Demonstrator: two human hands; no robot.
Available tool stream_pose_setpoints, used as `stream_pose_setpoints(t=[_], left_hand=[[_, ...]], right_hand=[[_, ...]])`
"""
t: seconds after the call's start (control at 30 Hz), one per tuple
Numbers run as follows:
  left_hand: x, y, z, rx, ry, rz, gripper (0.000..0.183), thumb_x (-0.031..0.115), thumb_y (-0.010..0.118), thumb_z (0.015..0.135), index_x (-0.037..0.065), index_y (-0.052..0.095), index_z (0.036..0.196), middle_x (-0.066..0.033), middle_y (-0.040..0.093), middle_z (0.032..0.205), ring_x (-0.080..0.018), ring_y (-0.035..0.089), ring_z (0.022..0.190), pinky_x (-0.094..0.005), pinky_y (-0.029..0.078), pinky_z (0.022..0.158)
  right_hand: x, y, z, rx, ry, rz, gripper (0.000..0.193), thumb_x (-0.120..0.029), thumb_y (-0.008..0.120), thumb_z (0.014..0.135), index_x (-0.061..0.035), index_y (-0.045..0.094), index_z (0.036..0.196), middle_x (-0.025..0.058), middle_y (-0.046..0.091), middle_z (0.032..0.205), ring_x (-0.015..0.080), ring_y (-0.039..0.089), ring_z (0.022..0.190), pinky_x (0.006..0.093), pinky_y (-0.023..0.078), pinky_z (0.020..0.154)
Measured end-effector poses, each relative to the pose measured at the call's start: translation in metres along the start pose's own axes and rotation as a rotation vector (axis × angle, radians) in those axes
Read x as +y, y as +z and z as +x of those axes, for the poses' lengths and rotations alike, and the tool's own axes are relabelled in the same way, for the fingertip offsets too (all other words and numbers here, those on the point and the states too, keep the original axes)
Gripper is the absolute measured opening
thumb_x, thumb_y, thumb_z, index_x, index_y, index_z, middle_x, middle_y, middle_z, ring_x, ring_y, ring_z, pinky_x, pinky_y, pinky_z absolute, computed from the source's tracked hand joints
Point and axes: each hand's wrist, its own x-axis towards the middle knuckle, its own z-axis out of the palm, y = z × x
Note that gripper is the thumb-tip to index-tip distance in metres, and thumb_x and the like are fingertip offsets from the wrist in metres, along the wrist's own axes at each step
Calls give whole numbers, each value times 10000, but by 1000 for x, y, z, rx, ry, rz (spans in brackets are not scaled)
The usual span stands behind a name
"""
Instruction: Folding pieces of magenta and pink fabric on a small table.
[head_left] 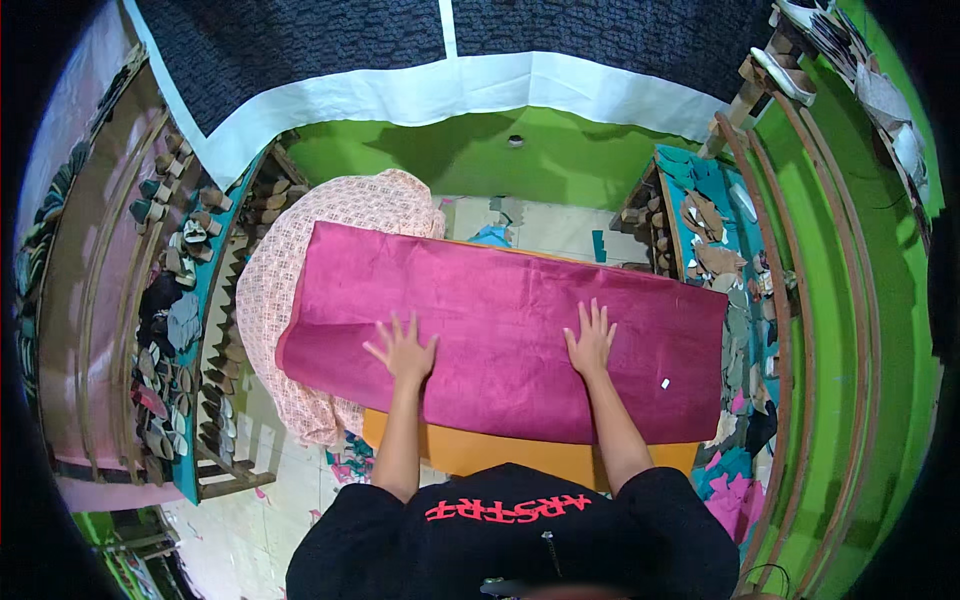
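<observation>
Between the left hand point(405, 355) and the right hand point(592, 347), the flat magenta cloth point(495, 335) leaves open room above the counter point(500, 455) to its far edge; bulky patterned cloth point(285, 270) blocks the left edge, and scattered scraps point(718, 261) crowd just beyond the right edge.

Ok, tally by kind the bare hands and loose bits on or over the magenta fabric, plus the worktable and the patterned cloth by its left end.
Bare hands: 2 (left hand, right hand)
Small white piece: 1
Orange worktable: 1
Patterned peach cloth: 1
Total: 5
</observation>
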Motion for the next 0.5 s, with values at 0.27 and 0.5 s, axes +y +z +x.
stream_pose_setpoints(t=[0.27, 0.5], left_hand=[[-120, -7, -18, 175, -474, -81, 680, 568, 406, 806, 234, 244, 1376, -104, 82, 1459, -339, 15, 1337, -686, -42, 939], [-143, 30, -13, 139, -508, -220, 724, 577, 385, 808, 226, 152, 1398, -110, 23, 1463, -331, -19, 1338, -674, -36, 950]], right_hand=[[3, -27, -53, -42, 326, -40, 583, -351, 524, 822, -141, 337, 1333, 125, 194, 1424, 308, 146, 1321, 578, 98, 1023], [11, -28, -120, -18, 494, -77, 539, -404, 460, 846, -175, 361, 1324, 68, 199, 1433, 251, 142, 1330, 620, 20, 1003]])
